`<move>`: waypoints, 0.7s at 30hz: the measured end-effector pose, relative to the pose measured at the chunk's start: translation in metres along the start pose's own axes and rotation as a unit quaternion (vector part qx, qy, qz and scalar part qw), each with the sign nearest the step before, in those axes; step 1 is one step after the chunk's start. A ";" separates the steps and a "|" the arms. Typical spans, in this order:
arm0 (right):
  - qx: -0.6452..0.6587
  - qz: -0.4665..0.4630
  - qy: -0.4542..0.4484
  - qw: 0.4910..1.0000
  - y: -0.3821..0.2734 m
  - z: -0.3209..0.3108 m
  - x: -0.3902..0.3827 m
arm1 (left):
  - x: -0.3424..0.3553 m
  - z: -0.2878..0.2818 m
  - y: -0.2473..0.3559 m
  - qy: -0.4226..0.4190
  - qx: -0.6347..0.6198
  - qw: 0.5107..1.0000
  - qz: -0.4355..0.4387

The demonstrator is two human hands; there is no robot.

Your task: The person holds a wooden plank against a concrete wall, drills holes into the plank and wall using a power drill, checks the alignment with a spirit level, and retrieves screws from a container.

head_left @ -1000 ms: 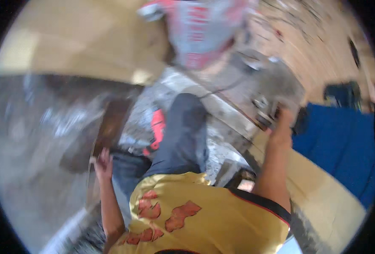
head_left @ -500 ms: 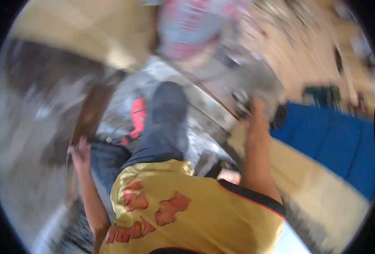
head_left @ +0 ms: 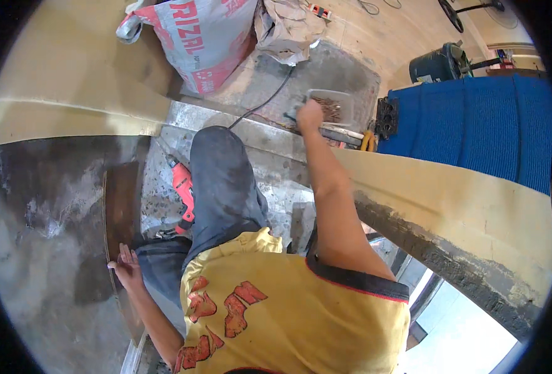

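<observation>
Right arm [head_left: 333, 209] is stretched forward; left hand [head_left: 127, 271] has fingers [head_left: 125, 251] extended, thumb [head_left: 113, 265] apart.

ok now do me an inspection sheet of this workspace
surface: grey slab, stained
things at hand: clear tub of slim brown pieces; red power tool lying beside a dark trouser leg
clutter: printed sack, crumpled paper bag
grip: left hand open by a brown board; right hand at the tub, hold unclear
cables: dark cable between paper bag and trouser leg
surroundings: dark bucket, blue ribbed sheet
</observation>
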State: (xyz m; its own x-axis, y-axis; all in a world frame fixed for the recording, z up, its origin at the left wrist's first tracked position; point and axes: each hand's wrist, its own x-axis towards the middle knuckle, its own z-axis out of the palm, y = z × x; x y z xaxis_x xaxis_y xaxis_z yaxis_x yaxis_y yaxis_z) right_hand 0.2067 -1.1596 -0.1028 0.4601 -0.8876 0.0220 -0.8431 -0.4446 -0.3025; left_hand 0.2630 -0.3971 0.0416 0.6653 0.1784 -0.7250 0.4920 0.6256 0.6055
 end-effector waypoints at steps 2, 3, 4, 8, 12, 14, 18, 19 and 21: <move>-0.010 -0.048 -0.020 0.999 -0.017 0.004 0.003 | -0.001 -0.012 0.003 -0.012 -0.002 1.000 -0.001; 0.017 -0.028 -0.044 0.998 -0.035 -0.007 0.007 | -0.006 -0.017 0.009 -0.008 0.007 1.000 0.000; 0.042 -0.005 -0.069 0.997 -0.046 -0.017 0.011 | -0.011 -0.019 0.013 -0.004 0.017 1.000 0.000; 0.227 0.158 0.025 0.961 0.009 0.027 0.055 | -0.041 -0.029 0.035 0.002 0.044 0.998 0.033; 0.070 0.262 -0.014 0.962 0.174 0.038 0.182 | -0.004 -0.010 -0.033 -0.069 0.031 0.997 -0.017; 0.067 0.003 -0.114 0.991 0.173 0.060 0.159 | -0.011 -0.014 -0.029 -0.030 0.050 0.998 -0.008; 0.079 0.154 -0.230 0.958 0.069 0.065 0.068 | -0.034 -0.026 0.018 0.011 0.125 0.990 0.061; 0.071 0.150 -0.254 0.953 0.041 0.047 0.056 | -0.032 -0.034 0.027 0.035 0.112 0.990 0.072; 0.055 0.154 -0.242 0.956 0.047 0.010 0.065 | -0.011 -0.023 0.014 0.030 0.088 0.994 0.060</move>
State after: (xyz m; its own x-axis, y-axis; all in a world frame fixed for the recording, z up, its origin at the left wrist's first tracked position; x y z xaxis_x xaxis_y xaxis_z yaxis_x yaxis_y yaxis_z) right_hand 0.1998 -1.2373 -0.1247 0.2922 -0.8026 -0.5200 -0.9374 -0.1327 -0.3220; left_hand 0.2499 -0.3730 0.0502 0.6927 0.2930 -0.6590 0.5053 0.4548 0.7334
